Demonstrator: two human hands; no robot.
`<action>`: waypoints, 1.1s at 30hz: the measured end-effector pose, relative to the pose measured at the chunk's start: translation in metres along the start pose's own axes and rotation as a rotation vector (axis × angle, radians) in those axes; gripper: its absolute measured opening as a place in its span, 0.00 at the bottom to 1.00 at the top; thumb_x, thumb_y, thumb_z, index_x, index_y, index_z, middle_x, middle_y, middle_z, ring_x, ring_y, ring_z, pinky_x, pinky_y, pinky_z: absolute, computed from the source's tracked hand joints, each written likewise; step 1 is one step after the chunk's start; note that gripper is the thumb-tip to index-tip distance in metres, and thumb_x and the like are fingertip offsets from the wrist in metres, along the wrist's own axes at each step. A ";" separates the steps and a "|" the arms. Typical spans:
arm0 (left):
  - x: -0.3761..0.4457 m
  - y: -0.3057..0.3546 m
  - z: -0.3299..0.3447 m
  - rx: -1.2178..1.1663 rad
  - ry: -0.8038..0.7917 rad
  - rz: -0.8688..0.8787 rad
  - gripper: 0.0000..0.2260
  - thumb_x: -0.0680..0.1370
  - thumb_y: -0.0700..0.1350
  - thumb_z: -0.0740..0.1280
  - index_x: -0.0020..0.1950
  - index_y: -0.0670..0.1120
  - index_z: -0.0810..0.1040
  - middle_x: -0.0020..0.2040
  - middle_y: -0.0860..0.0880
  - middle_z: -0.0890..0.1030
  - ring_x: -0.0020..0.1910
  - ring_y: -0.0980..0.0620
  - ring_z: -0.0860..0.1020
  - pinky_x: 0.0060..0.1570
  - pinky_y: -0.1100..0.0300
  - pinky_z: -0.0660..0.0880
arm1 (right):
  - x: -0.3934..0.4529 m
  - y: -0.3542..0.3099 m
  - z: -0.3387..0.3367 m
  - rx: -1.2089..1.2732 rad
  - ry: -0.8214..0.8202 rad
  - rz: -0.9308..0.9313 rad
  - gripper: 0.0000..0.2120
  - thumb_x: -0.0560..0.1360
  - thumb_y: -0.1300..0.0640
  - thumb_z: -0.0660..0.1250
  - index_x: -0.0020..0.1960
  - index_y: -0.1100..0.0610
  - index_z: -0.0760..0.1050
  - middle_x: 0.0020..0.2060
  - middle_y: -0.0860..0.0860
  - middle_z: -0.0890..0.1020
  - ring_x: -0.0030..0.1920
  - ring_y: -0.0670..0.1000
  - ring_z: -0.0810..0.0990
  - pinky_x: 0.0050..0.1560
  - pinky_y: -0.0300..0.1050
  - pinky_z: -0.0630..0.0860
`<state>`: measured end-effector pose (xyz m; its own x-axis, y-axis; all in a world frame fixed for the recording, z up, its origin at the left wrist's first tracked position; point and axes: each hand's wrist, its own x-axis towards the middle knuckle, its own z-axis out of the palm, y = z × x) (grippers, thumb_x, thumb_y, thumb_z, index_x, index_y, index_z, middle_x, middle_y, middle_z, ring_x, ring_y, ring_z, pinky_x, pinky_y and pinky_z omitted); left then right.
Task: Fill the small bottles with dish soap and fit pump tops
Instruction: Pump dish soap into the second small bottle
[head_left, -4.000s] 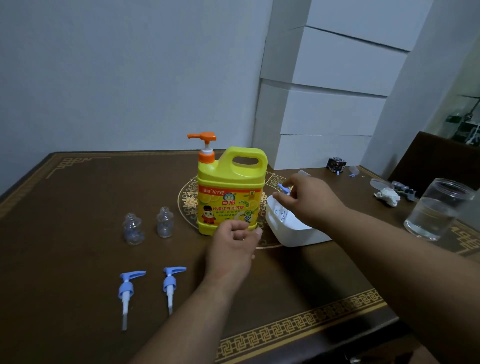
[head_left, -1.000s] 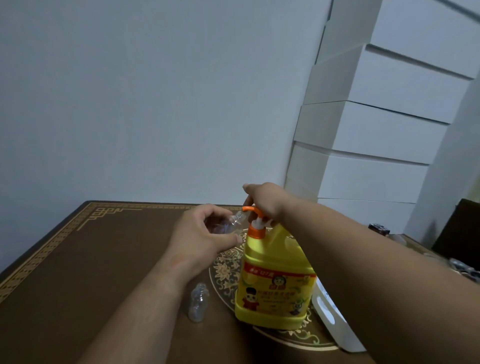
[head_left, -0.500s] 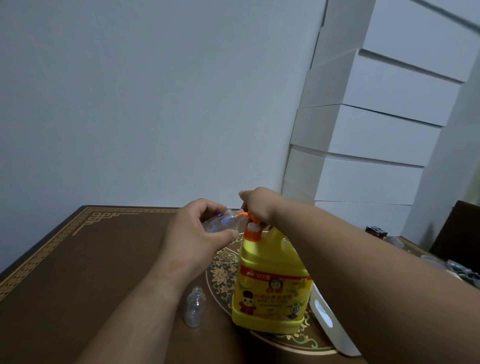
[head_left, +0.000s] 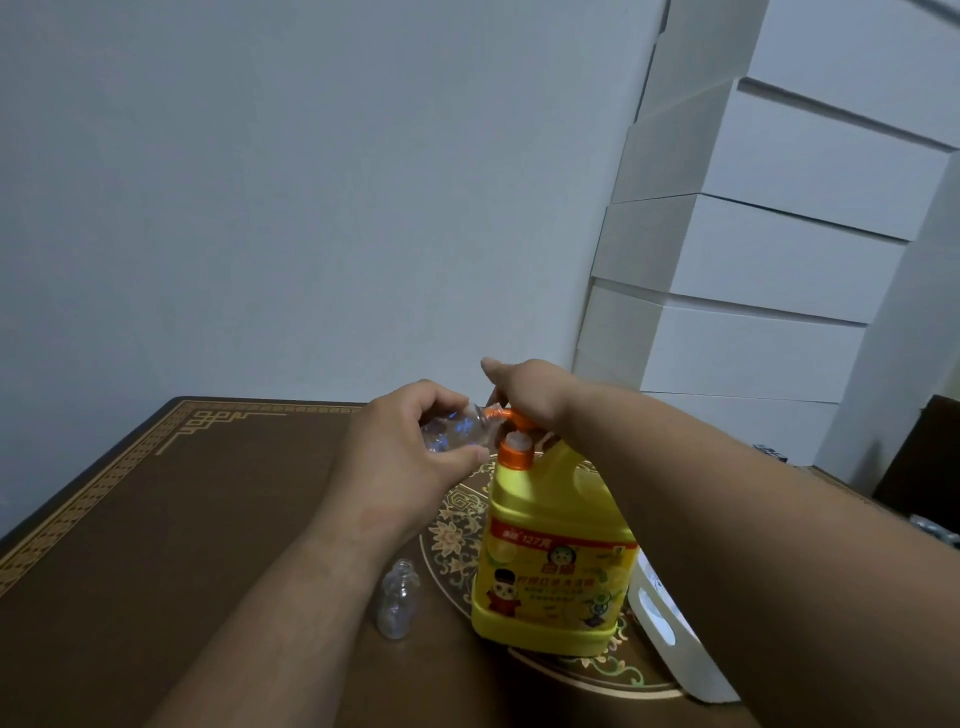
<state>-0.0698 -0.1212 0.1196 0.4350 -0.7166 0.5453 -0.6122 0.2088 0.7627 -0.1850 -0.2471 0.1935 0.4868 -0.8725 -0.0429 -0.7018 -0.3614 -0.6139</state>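
Small clear bottle (head_left: 451, 432), tilted with its mouth at the orange pump spout (head_left: 493, 414) to catch soap, clamped in the left hand (head_left: 402, 460). Right hand (head_left: 524, 389) presses the yellow dish-soap jug's (head_left: 553, 551) pump; its finger posture is hidden. A second bottle (head_left: 397, 597) waits upright on the table (head_left: 156, 519).

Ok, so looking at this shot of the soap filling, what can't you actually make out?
- Soap level in the held small bottle: head view, left hand covers it.
- Pump head on the yellow jug: mostly under the right hand.
- White bin: contents behind the right forearm.
- Pump tops: outside the frame.
- Jug's small label print: too small to read.
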 end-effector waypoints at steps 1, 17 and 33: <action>0.000 0.000 0.000 0.012 -0.001 -0.001 0.17 0.67 0.48 0.85 0.51 0.57 0.85 0.46 0.62 0.84 0.48 0.68 0.80 0.44 0.70 0.73 | 0.000 -0.003 0.002 -0.077 -0.029 -0.013 0.16 0.87 0.51 0.55 0.64 0.60 0.75 0.45 0.56 0.81 0.42 0.56 0.79 0.38 0.49 0.80; 0.000 0.000 0.003 0.014 -0.003 -0.003 0.17 0.67 0.47 0.85 0.52 0.58 0.84 0.47 0.63 0.84 0.49 0.66 0.81 0.47 0.67 0.76 | 0.001 -0.002 0.004 -0.123 -0.045 -0.018 0.22 0.86 0.59 0.57 0.79 0.56 0.65 0.67 0.63 0.76 0.56 0.63 0.80 0.43 0.53 0.82; 0.001 -0.004 0.003 0.041 -0.036 -0.014 0.19 0.66 0.47 0.85 0.53 0.58 0.84 0.48 0.62 0.85 0.50 0.64 0.82 0.53 0.61 0.80 | 0.001 -0.007 0.007 -0.205 -0.011 0.031 0.40 0.79 0.68 0.65 0.84 0.56 0.48 0.74 0.64 0.70 0.70 0.64 0.74 0.61 0.53 0.77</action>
<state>-0.0688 -0.1247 0.1159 0.4200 -0.7432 0.5208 -0.6329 0.1715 0.7550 -0.1760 -0.2436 0.1918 0.4677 -0.8812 -0.0686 -0.8074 -0.3944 -0.4388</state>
